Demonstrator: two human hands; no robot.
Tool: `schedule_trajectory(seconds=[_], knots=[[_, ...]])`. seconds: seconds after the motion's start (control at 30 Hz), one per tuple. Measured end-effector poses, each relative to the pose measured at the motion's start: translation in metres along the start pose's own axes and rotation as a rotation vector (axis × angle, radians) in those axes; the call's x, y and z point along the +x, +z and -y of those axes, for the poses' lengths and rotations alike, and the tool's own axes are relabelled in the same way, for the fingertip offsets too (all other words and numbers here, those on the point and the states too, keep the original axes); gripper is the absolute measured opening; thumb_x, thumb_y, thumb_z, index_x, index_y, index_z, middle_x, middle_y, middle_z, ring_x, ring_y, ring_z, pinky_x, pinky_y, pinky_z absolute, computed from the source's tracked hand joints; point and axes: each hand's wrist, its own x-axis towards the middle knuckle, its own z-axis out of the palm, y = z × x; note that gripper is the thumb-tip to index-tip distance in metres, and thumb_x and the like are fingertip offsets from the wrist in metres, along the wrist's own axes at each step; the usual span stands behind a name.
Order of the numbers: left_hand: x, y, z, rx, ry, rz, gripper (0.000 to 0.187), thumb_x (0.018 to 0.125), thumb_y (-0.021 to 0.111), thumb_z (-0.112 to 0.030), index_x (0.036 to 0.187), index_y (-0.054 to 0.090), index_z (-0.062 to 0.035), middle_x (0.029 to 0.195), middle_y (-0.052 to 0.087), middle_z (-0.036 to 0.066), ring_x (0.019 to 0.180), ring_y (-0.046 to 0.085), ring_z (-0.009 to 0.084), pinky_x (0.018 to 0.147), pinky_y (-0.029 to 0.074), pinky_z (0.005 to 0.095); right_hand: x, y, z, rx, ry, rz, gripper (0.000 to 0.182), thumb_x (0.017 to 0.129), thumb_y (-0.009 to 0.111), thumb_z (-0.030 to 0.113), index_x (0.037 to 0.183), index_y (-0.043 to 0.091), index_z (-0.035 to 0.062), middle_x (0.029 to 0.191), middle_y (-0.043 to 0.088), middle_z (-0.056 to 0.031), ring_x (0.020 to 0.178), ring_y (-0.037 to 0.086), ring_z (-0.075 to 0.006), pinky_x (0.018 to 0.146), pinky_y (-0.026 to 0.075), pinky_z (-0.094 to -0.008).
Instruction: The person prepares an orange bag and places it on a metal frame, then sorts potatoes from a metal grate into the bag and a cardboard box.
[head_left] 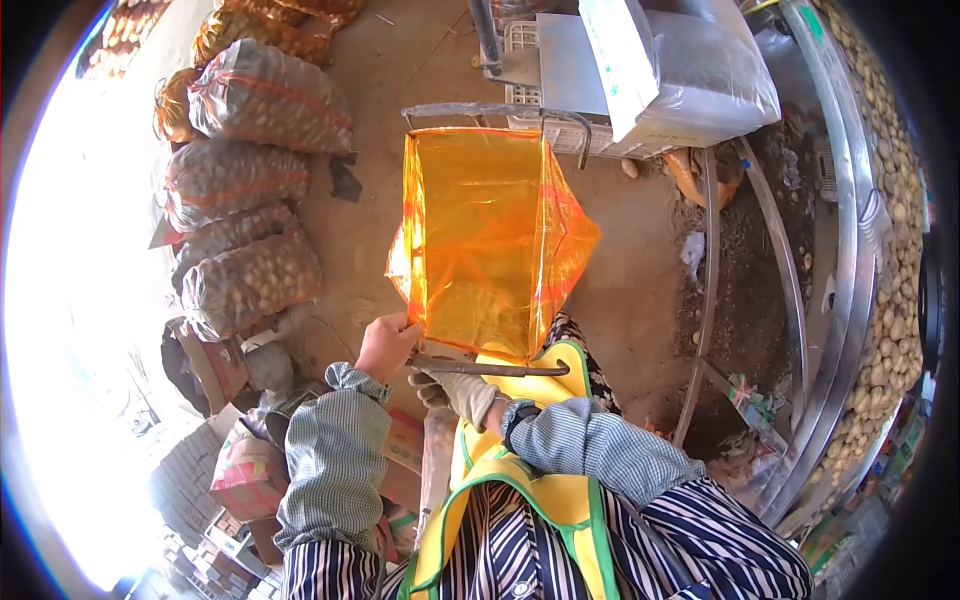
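Note:
An orange translucent bag is spread wide, mouth up, between a far metal bar and a near metal bar. Its near left corner is pinched in the fingers of my left hand, which is bare. My right hand, in a pale work glove, is just under the left end of the near bar, close to the bag's edge. Its fingers are curled; whatever they hold is hidden. I see no contents in the bag.
Filled mesh sacks lie in a row at left. A plastic-wrapped white box rests on crates ahead right. Curved metal rails run along the right, beside a mass of potatoes. Cartons stand at lower left.

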Motion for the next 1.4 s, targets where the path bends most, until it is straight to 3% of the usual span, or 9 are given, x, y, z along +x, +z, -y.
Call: schedule_trajectory(seconds=[0.07,0.2,0.27,0.33,0.7,0.77,1.1,1.27,1.4], knots=[[-0.003,0.001,0.003,0.061,0.009,-0.009,0.027,0.087,0.063,-0.024,0.088,0.071,0.0020,0.072,0.070,0.010,0.063,0.067,0.0180,0.062,0.053,0.0326,0.001,0.002,0.001,0.204,0.050,0.055,0.019,0.095,0.067,0.030,0.104,0.064,0.0135,0.078,0.064,0.0010,0.058,0.055,-0.0083,0.053,0.046,-0.0226],[-0.005,-0.001,0.002,0.219,0.135,-0.080,0.029,0.087,0.064,-0.027,0.087,0.072,0.0012,0.070,0.068,0.014,0.065,0.067,0.0230,0.065,0.051,0.0363,-0.017,0.008,0.020,0.334,-0.024,0.245,0.021,0.093,0.072,0.031,0.104,0.066,0.0145,0.082,0.069,0.0003,0.065,0.063,-0.0089,0.055,0.050,-0.0214],[-0.003,-0.001,0.005,0.184,0.129,-0.058,0.029,0.087,0.064,-0.027,0.087,0.072,0.0009,0.069,0.068,0.013,0.064,0.066,0.0225,0.064,0.051,0.0363,-0.011,0.011,0.017,0.299,-0.052,0.171,0.019,0.093,0.071,0.032,0.100,0.065,0.0154,0.080,0.067,0.0019,0.063,0.062,-0.0079,0.053,0.050,-0.0211],[0.000,-0.008,-0.002,0.231,0.181,-0.040,0.028,0.087,0.064,-0.026,0.088,0.071,0.0010,0.068,0.067,0.013,0.063,0.066,0.0222,0.063,0.051,0.0363,-0.004,0.012,0.018,0.370,-0.089,0.300,0.018,0.093,0.071,0.032,0.098,0.065,0.0158,0.079,0.066,0.0032,0.063,0.062,-0.0074,0.052,0.050,-0.0214],[0.013,-0.017,0.021,0.108,0.369,0.054,0.027,0.085,0.068,-0.023,0.081,0.067,0.0039,0.061,0.060,0.012,0.057,0.057,0.0150,0.057,0.047,0.0350,0.018,0.033,-0.020,0.588,-0.283,0.096,0.008,0.096,0.065,0.023,0.097,0.060,0.0161,0.078,0.060,0.0036,0.058,0.056,-0.0070,0.051,0.048,-0.0220],[0.011,-0.023,0.021,0.194,0.358,0.083,0.026,0.087,0.065,-0.021,0.086,0.070,0.0043,0.069,0.065,0.006,0.065,0.058,0.0081,0.059,0.047,0.0294,0.025,0.032,-0.026,0.560,-0.298,0.087,0.010,0.096,0.065,0.025,0.095,0.060,0.0160,0.077,0.058,0.0042,0.059,0.055,-0.0066,0.052,0.047,-0.0222],[-0.009,-0.034,0.028,0.102,0.354,0.037,0.025,0.084,0.066,-0.019,0.082,0.067,0.0063,0.063,0.061,0.009,0.060,0.057,0.0113,0.057,0.047,0.0326,0.036,0.039,-0.032,0.553,-0.272,0.050,0.015,0.099,0.061,0.029,0.093,0.056,0.0157,0.077,0.054,0.0031,0.061,0.051,-0.0093,0.060,0.046,-0.0275],[-0.020,-0.032,0.025,0.184,0.444,-0.097,0.022,0.083,0.067,-0.017,0.084,0.069,0.0045,0.063,0.062,0.015,0.058,0.060,0.0160,0.058,0.049,0.0345,0.035,0.046,-0.030,0.596,-0.226,0.032,0.016,0.100,0.061,0.029,0.094,0.056,0.0147,0.077,0.053,0.0032,0.060,0.050,-0.0095,0.060,0.046,-0.0274],[-0.012,-0.032,0.031,0.217,0.397,-0.070,0.022,0.082,0.068,-0.016,0.088,0.069,0.0049,0.066,0.064,0.015,0.060,0.061,0.0161,0.059,0.049,0.0345,0.034,0.048,-0.027,0.573,-0.235,0.032,0.015,0.101,0.058,0.030,0.098,0.058,0.0155,0.077,0.057,0.0039,0.058,0.051,-0.0069,0.055,0.049,-0.0242]])
